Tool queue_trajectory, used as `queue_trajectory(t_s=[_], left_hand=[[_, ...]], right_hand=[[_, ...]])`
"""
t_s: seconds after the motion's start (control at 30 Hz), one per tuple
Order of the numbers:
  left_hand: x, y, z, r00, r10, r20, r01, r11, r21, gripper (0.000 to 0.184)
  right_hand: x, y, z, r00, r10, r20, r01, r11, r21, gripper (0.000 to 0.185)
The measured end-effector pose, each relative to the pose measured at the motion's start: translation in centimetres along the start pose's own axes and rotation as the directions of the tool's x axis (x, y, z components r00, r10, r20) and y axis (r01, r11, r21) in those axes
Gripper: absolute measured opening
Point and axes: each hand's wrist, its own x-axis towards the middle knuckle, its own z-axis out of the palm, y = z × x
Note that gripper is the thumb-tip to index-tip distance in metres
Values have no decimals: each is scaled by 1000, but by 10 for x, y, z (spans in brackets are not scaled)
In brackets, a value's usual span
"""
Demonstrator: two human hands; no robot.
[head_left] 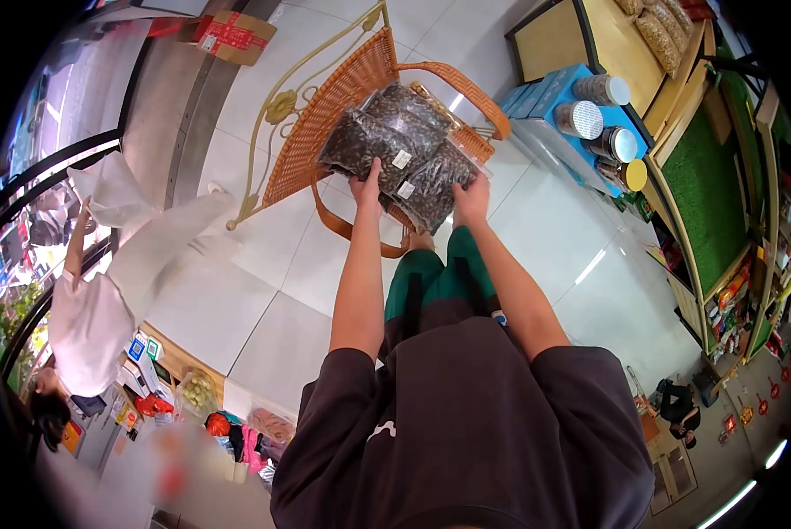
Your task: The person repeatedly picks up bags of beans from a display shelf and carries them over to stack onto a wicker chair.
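Note:
Clear plastic bags of dark, small dried pieces (369, 141) lie over the seat of an orange-brown wicker chair (291, 163). My left hand (367, 187) grips the near left edge of the bags, thumb on top. At the lower right side, my right hand (472, 198) pinches the edge of a bag (440, 185). Small white labels (402, 160) show on the packs. Their exact contents and how many lie stacked cannot be made out. Both hands' fingers are partly hidden under the plastic.
Curved wicker armrests (466, 84) flank the seat, beside a cream metal frame (263, 132). Lidded jars (581, 119) stand on a blue display (537, 97) at right. A person (91, 326) at left handles translucent plastic sheeting. A cardboard box (235, 38) sits at upper left.

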Motion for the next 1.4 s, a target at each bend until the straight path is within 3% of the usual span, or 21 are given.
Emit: queue_trajectory(t_s=[0.03,0.1,0.17,0.23,0.3,0.33,0.4,0.43,0.5,0.6,0.67,0.73,0.8,0.87,0.93,1.07,1.13,1.17,1.2,1.33,1.4], left_hand=[[1,1,-1,999,35,34,-35,999,-22,78],[-4,9,-2,995,74,70,-71,997,-39,74],[-26,31,3,983,-92,156,107,990,-91,69],[-33,36,2,980,-119,159,135,987,-93,66],[-35,41,-1,975,-141,169,158,983,-95,64],[-37,42,-4,976,-96,194,130,977,-172,55],[-43,45,-10,973,-40,226,100,961,-258,47],[-44,48,-15,958,-27,284,107,956,-273,44],[-48,47,-25,931,-21,365,131,951,-279,39],[-77,40,-44,868,-143,475,292,921,-257,37],[-103,31,-55,857,-182,482,347,896,-278,35],[-132,23,-60,834,-193,516,369,891,-264,38],[-159,16,-61,810,-291,508,438,877,-196,37],[-158,-15,-68,741,-432,515,569,810,-139,37],[-166,-30,-59,713,-453,536,582,808,-92,37],[-168,-28,-24,632,-444,634,455,876,160,26],[-200,-8,2,683,-292,670,215,956,198,45],[-209,-6,12,720,-302,625,182,951,251,54],[-226,1,27,684,-306,663,148,947,285,53],[-272,-17,74,566,-392,725,-48,863,503,53],[-286,-47,95,465,-439,769,-83,843,531,54]], right_hand=[[2,-12,10,967,-255,-10,253,963,-93,62],[9,-43,28,889,-457,39,458,881,-117,67],[14,-74,41,889,-439,127,447,893,-47,70],[20,-97,49,879,-425,213,431,902,24,73],[26,-115,51,886,-198,419,247,967,-65,76],[27,-120,48,888,-199,416,247,967,-65,76],[30,-133,36,725,-73,685,-56,985,165,78],[21,-139,29,698,-60,714,-186,947,262,73],[0,-140,21,709,-137,691,-120,943,311,70],[-44,-129,-2,758,-256,600,3,921,389,64],[-76,-119,-24,735,-238,635,-115,879,462,62],[-97,-80,-23,790,-298,537,11,881,472,59],[-122,-74,-51,777,-141,614,-238,837,492,58],[-137,-61,-70,848,-221,482,-76,849,523,57],[-137,-34,-73,885,-161,437,-64,888,456,57],[-144,-18,-114,902,18,432,-270,804,530,56],[-139,7,-126,879,58,473,-350,754,557,58],[-145,1,-150,871,83,485,-415,653,634,59],[-155,-8,-173,856,89,509,-472,537,700,60],[-159,21,-208,944,-1,329,-316,278,907,64],[-167,44,-230,961,29,274,-275,153,949,60]])
